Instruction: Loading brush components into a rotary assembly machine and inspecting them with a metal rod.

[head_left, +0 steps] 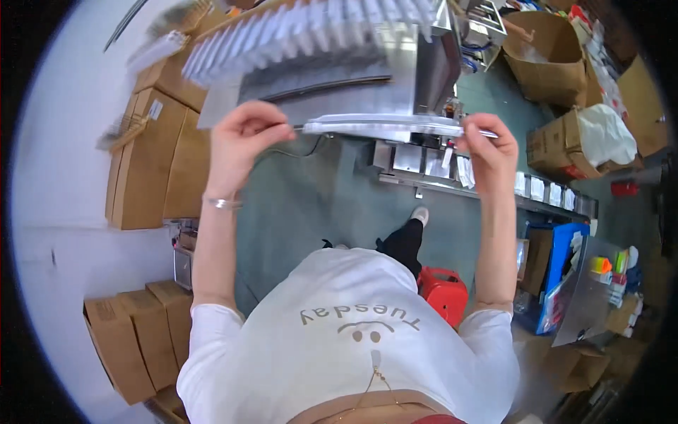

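A long, thin stack of see-through plastic [385,126], perhaps bags, stretches level between my hands, with a thin rod sticking out at its ends. My left hand [247,134] pinches the left end of the rod between thumb and fingers. At the other end, my right hand [491,145] is closed around the rod beside the plastic. Both arms are raised in front of me, above the floor and near the front edge of a metal table [339,106]. A dark grey sheet or mat [318,83] lies on that table. What exactly the plastic is, I cannot tell.
Beyond the table top, a blurred row of whitish plastic packs [311,35] stands. Brown cartons [152,155] are stacked at left. A conveyor [487,187] with white packets runs right. A red plastic stool [443,293] is by my right side; an open carton [547,60] stands far right.
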Demonstrator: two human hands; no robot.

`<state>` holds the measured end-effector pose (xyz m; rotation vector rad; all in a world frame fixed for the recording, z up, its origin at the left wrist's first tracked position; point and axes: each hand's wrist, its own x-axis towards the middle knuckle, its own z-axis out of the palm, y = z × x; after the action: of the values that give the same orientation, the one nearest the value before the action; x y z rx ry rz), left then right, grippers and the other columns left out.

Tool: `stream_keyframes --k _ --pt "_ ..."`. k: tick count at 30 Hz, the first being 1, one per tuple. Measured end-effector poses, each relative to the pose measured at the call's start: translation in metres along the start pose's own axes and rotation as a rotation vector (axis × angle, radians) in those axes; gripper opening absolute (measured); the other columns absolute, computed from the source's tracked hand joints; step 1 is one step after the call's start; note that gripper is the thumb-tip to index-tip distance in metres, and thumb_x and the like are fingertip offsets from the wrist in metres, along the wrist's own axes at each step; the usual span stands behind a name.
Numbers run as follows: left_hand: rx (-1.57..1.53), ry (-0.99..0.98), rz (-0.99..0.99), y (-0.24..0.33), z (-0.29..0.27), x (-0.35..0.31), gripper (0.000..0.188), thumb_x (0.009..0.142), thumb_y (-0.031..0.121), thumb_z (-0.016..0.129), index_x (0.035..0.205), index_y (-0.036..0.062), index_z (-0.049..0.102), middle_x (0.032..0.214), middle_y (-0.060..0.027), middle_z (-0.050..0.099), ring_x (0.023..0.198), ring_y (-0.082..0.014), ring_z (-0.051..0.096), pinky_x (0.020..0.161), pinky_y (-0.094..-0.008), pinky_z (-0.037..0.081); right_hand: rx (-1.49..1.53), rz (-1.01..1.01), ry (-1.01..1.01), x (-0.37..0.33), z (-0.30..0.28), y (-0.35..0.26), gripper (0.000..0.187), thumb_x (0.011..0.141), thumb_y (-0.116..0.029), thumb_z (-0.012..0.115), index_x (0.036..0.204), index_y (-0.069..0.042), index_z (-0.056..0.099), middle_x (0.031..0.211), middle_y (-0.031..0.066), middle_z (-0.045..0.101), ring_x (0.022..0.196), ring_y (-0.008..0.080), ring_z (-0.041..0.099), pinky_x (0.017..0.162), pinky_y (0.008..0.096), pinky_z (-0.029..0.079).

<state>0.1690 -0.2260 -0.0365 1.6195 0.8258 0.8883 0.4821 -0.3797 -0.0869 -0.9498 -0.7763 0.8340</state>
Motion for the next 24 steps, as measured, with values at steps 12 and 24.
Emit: stream_keyframes --k 12,24 --pt "-1.045 0.098 -0.188 -0.034 -0.044 -0.025 0.02 0.088 0.019 0.06 0.101 0.0042 0.06 0.095 -0.007 0.063 0.083 -0.0153 0.06 0.074 -0.0298 0.049 -0.168 -0.247 -0.241 -0.099 0.121 -0.017 0.027 0.087 -0.026 0.061 0.079 -0.003 0.052 0.068 0.0057 0.05 0.064 0.0157 0.044 0.059 0.0289 0.035" --pt "-0.595 0.048 -0.05 -0.009 -0.076 -0.015 0.038 0.097 0.03 0.043 0.11 -0.0028 0.058 0.108 -0.0138 0.061 0.102 -0.0187 0.056 0.094 -0.0326 0.04 -0.488 -0.537 -0.437 -0.067 0.203 0.02 0.034 0.09 -0.029 0.052 0.073 0.0 0.058 0.072 0.0095 0.052 0.068 0.0218 0.046 0.063 0.0344 0.036"
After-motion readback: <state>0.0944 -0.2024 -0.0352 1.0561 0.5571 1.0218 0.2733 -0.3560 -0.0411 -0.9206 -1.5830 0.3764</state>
